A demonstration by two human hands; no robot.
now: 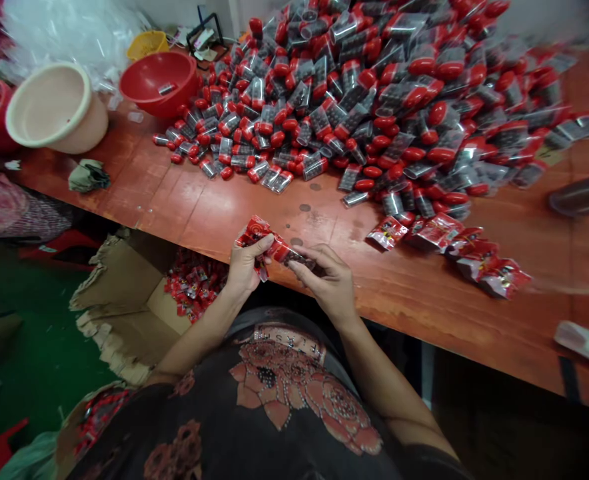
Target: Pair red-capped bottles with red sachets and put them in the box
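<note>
My left hand [244,263] is closed on a red printed packet [257,230] at the near edge of the wooden table [184,207]. My right hand [327,277] grips a clear tube with a red cap [289,255], its end at the packet's mouth. A huge heap of the same red-capped tubes [374,93] covers the far half of the table. A short row of red packets [449,243] lies to the right of my hands.
A cream basin [57,107], a red bowl [158,80] and a yellow basket [147,43] stand at the far left. A crumpled cloth [88,175] lies near them. A torn cardboard box [134,300] holding red packets sits on the floor at my left.
</note>
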